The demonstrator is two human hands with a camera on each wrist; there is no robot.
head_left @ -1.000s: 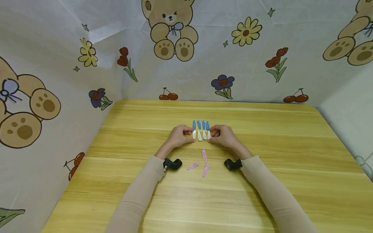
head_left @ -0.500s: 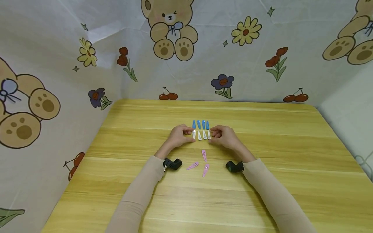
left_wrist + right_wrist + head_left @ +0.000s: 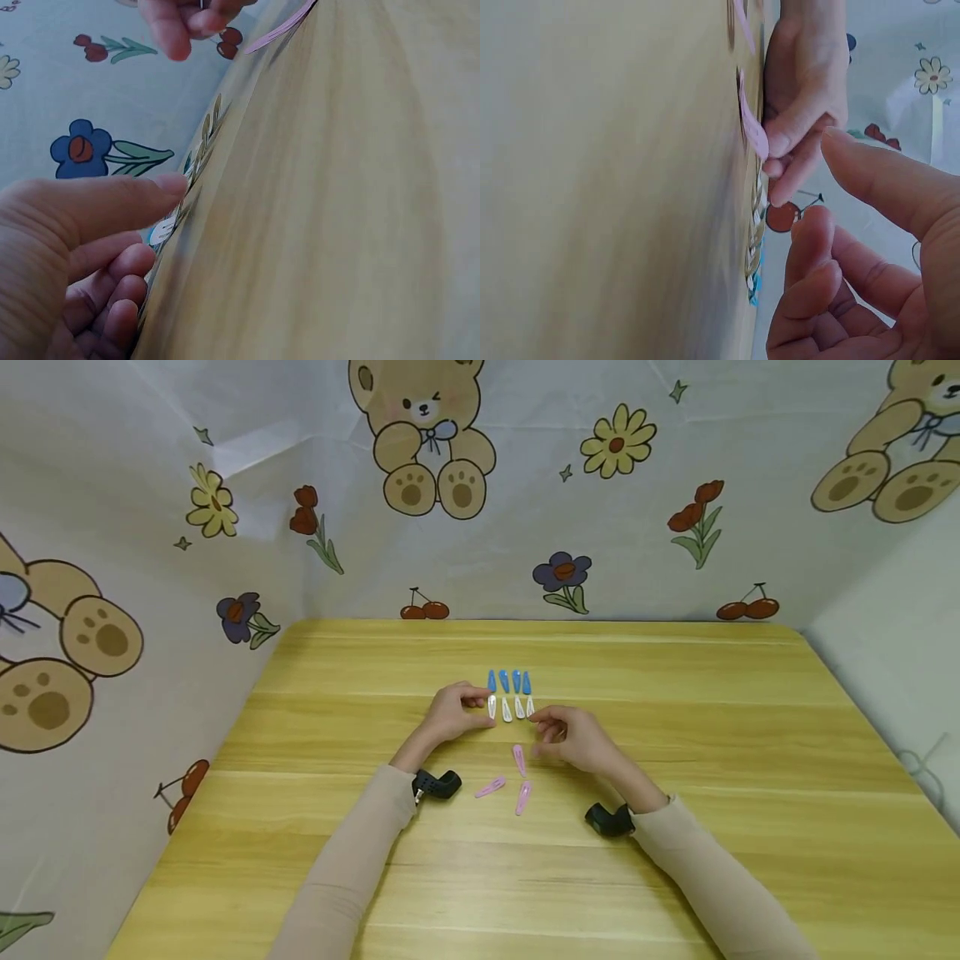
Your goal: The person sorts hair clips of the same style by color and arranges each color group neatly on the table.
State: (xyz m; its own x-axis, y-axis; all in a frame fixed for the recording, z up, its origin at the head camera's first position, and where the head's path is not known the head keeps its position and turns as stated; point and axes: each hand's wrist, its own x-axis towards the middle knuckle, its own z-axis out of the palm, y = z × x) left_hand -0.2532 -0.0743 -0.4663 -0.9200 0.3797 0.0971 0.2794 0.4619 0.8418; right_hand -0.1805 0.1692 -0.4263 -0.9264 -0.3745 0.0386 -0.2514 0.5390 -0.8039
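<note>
Four-by-row aside, several white snap hair clips (image 3: 507,710) lie side by side below a row of several blue snap hair clips (image 3: 504,681) in the head view. My left hand (image 3: 450,714) holds the leftmost white hair clip (image 3: 492,707) at its two ends, thumb at the near end and fingers at the far end. My right hand (image 3: 577,739) is just right of the rows, its fingers loosely bent and its thumb apart; the right wrist view shows nothing between them. Nearest to it is a pink hair clip (image 3: 519,760), left of its thumb.
Two more pink hair clips, one slanted (image 3: 491,787) and one nearly lengthwise (image 3: 522,797), lie nearer on the wooden table (image 3: 337,843). A printed cloth (image 3: 510,560) hangs behind the table. Black cameras sit on both wrists.
My right hand has come off the rightmost white hair clip and moved nearer and slightly right. The left hand stays at the leftmost white clip. The head view has shifted slightly.
</note>
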